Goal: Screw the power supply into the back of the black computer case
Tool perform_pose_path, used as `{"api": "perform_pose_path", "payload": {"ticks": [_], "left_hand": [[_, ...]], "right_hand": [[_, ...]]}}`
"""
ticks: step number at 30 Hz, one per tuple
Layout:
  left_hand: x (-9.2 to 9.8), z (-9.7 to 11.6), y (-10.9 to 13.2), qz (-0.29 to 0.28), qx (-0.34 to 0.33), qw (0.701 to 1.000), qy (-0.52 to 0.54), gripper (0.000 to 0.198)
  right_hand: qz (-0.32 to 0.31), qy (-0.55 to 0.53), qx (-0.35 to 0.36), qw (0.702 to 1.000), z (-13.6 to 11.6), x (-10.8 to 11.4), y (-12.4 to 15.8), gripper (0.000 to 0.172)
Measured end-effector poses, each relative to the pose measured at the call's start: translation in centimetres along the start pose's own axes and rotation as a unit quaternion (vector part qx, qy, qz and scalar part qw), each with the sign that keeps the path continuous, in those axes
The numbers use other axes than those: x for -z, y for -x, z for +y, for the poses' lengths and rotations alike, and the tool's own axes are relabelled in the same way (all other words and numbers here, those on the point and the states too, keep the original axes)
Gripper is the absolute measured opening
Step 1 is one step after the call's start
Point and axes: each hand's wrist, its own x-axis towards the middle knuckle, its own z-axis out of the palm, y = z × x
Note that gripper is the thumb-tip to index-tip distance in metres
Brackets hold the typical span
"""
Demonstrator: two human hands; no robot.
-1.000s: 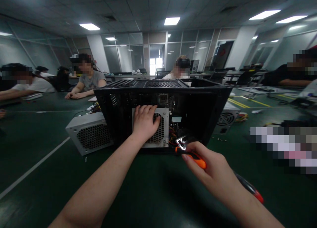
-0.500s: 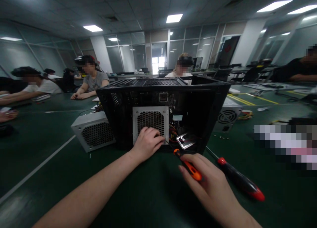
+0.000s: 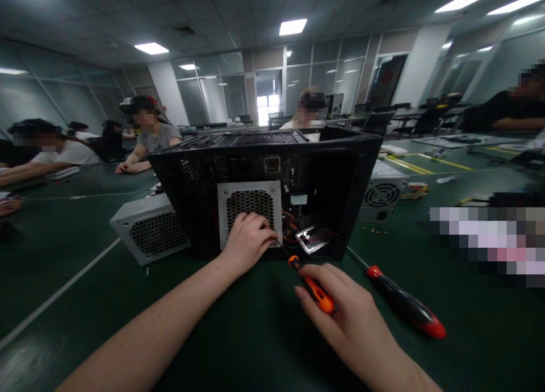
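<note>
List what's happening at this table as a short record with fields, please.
Left hand: on the lower grille of the power supply set in the black case, fingers curled
Right hand: grips an orange screwdriver, tip aimed at that supply's lower right corner
Table: dark green; a red-black screwdriver lies right of the hand
Beside the case: a loose supply on the left, a second loose supply on the right
Around: other people seated at tables
</note>
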Motion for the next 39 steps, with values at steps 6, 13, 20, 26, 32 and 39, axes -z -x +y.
{"api": "perform_pose_path", "payload": {"ticks": [6,13,20,26,32,39], "left_hand": [[0.1,0.3,0.5,0.015,0.032,0.999,-0.003,0.011],[-0.1,0.0,0.7,0.033,0.008,0.999,-0.008,0.01],[-0.5,-0.4,0.8,0.055,-0.029,0.998,-0.011,0.013],[-0.6,0.0,0.6,0.045,-0.017,0.999,-0.011,0.011],[-0.4,0.2,0.3,0.036,-0.01,0.999,-0.013,0.01],[-0.5,0.3,0.3,0.036,-0.005,0.999,-0.017,0.012]], "right_hand": [[0.026,0.023,0.015,0.999,0.1,0.1,0.1,0.013],[0.035,0.036,0.023,0.998,-0.1,-0.2,0.0,0.014],[0.028,0.026,0.022,0.999,0.0,-0.3,0.1,0.015],[0.026,0.028,0.024,0.999,-0.1,-0.1,0.1,0.015],[0.089,0.037,0.037,0.995,0.2,0.7,0.2,0.011],[0.112,0.034,0.028,0.993,0.3,0.9,0.2,0.009]]}}
